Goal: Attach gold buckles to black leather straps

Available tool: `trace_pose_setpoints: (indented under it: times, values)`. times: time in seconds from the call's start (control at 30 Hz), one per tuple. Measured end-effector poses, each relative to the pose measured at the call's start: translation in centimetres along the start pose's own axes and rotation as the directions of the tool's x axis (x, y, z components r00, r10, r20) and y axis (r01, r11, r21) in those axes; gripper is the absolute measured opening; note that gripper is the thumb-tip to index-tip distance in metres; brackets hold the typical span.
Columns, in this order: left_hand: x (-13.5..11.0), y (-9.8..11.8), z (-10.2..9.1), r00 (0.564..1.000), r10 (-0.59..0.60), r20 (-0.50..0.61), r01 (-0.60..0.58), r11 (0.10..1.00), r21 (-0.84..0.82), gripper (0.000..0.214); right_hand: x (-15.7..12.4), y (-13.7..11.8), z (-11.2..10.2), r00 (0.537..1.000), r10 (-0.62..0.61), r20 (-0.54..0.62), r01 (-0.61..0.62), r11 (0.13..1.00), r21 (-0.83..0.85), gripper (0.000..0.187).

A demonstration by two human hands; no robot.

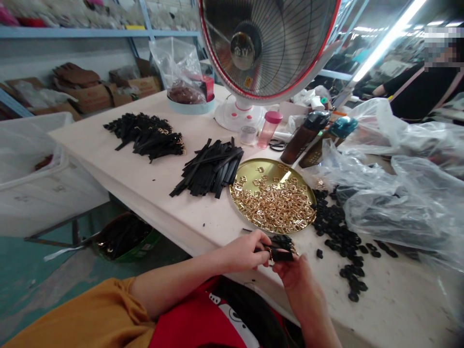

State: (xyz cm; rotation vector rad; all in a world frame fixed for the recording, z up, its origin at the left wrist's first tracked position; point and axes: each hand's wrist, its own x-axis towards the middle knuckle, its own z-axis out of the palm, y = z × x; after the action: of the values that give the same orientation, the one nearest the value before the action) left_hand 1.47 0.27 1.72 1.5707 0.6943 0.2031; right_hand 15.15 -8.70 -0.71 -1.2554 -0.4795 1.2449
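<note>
Between my two hands, just over the table's front edge, is a black strap (282, 255) with a gold buckle (271, 253) on it. My left hand (250, 251) pinches the strap by the buckle. The fingers of my right hand (295, 270) are closed on the strap's other end. Right behind them lies a small bunch of black straps (284, 241) with gold ends. A round gold tray (250, 169) heaped with gold buckles (277, 203) stands beyond my hands. To its left is a pile of plain black strips (208, 169).
Buckled straps (145, 135) are heaped at the far left. Small black pieces (337, 227) and clear plastic bags (395, 203) cover the right side. Behind stand a large round heater (268, 48), a pink-lidded bottle (270, 129) and dark bottles (304, 137). A person (427, 87) is at far right.
</note>
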Motion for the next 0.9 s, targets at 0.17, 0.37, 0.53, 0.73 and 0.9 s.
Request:
trace_pose_setpoints:
  times: [0.17,0.37,0.53,0.73,0.9]
  values:
    - [-0.7,0.4,0.0,1.000,0.010,-0.009,-0.010,0.999,0.031,0.023,-0.3,0.9,0.1,0.987,0.114,0.111,-0.121,0.991,0.061,0.019]
    - [-1.5,1.1,-0.3,0.995,-0.002,-0.101,0.046,0.899,0.435,0.021,-0.8,1.8,-0.1,0.936,0.279,0.215,-0.300,0.951,0.073,0.019]
    - [-1.5,0.9,-0.3,0.999,0.021,-0.040,-0.002,0.904,0.428,0.020,-1.2,1.9,0.0,0.930,0.295,0.218,-0.316,0.946,0.068,0.023]
    - [-2.1,0.4,-0.6,0.997,-0.022,-0.071,0.054,0.873,0.485,0.020,-1.2,1.6,0.4,0.972,0.211,0.104,-0.223,0.967,0.122,0.021]
    - [-2.8,0.6,-1.1,0.999,-0.051,-0.013,0.052,0.939,0.341,0.030,-0.8,1.4,0.5,0.996,0.043,-0.077,-0.055,0.985,-0.162,0.024]
